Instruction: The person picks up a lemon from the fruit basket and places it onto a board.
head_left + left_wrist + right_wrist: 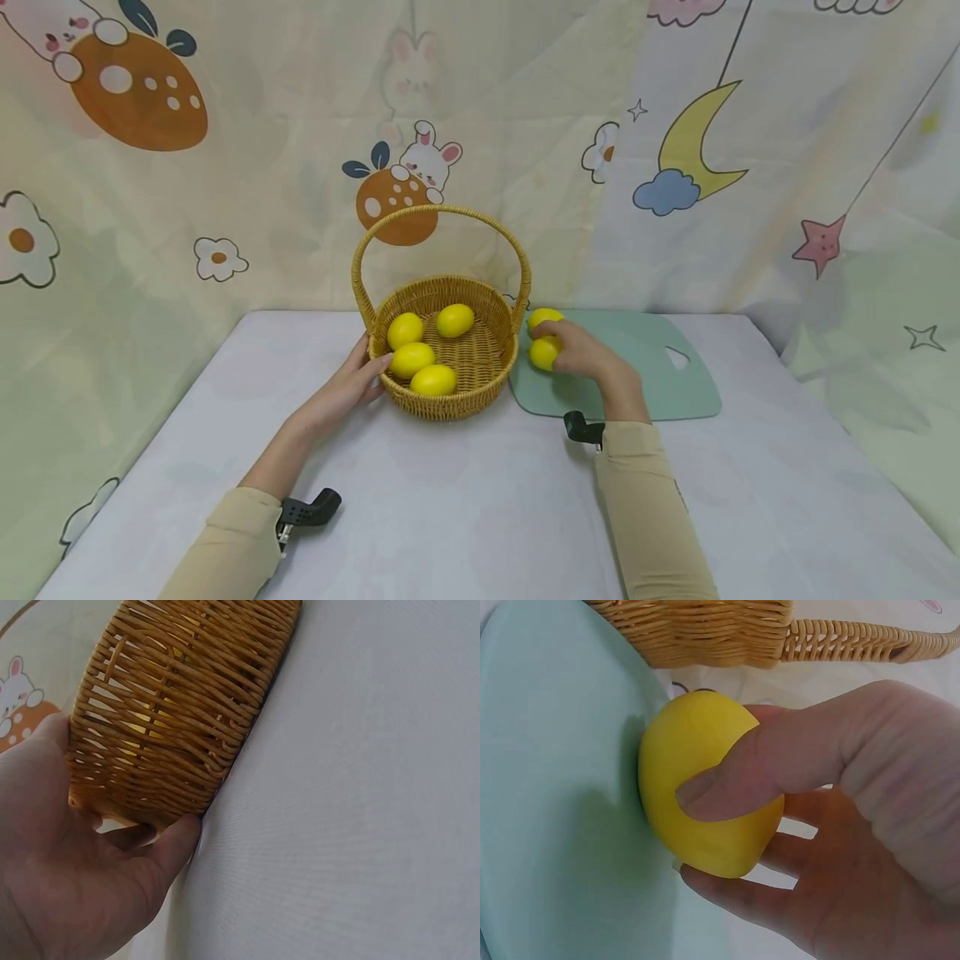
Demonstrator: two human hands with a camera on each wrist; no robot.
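Note:
A round wicker basket (480, 392) with a tall hoop handle stands on the table, several yellow lemons (433, 381) inside it. My left hand (352, 375) grips its left side, thumb at the rim; in the left wrist view the fingers (176, 840) bend against the lower weave, close to the cloth. To the right of the basket, my right hand (588, 358) pinches a lemon (697, 787) between thumb and fingers, right over the green cutting board (645, 392). Another lemon (544, 317) sits just beyond it on the board, partly covered by the hand.
The cutting board's left edge lies close beside the basket, its slotted handle hole (677, 358) to the right. White cloth covers the table (450, 500). A printed curtain (300, 167) hangs at the table's back edge, behind the basket handle (442, 208).

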